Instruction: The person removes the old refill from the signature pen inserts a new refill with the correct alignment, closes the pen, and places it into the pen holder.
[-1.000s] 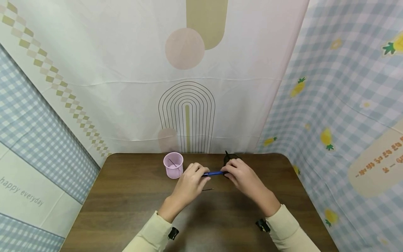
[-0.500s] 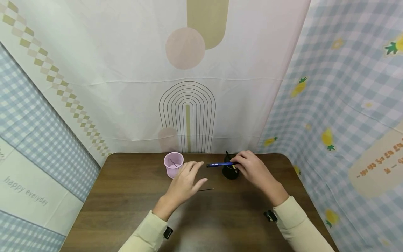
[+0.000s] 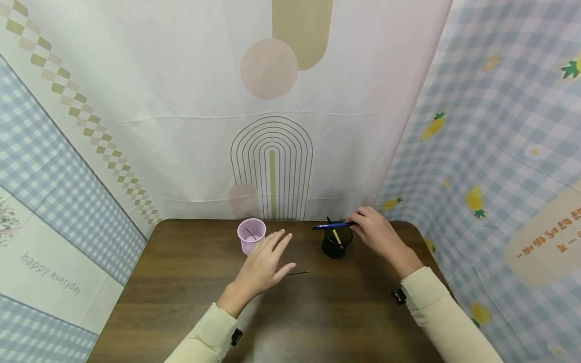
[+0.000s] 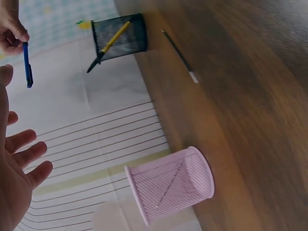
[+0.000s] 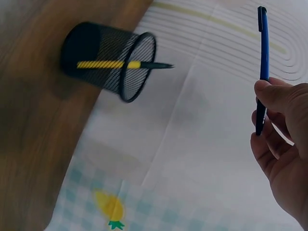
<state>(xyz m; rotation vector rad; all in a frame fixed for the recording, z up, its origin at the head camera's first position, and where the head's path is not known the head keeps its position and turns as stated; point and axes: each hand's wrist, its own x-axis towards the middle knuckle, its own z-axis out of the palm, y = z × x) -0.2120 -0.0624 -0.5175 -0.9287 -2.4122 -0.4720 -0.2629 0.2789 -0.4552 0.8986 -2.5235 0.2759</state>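
My right hand (image 3: 373, 229) pinches a blue pen (image 5: 264, 53) near its dark end. The pen lies level above the black mesh pen cup (image 3: 333, 247), and in the right wrist view it stands apart from the cup. Inside that cup leans a yellow-and-black pen (image 5: 106, 64), its dark end past the rim. My left hand (image 3: 260, 264) hovers over the table with fingers spread and nothing held. Beside it is the pink mesh pen cup (image 4: 175, 183), with one thin dark stick inside. A thin dark stick with a pale end (image 4: 180, 56) lies on the table, partly hidden by my left hand in the head view.
Both cups stand near the back edge of the brown wooden table (image 3: 181, 282). A pale patterned cloth (image 3: 195, 151) hangs right behind it. Blue checked cloth (image 3: 454, 166) hangs along the right side.
My left hand has let go of the blue pen and opened. My right hand has carried the pen right and up, over the black cup.
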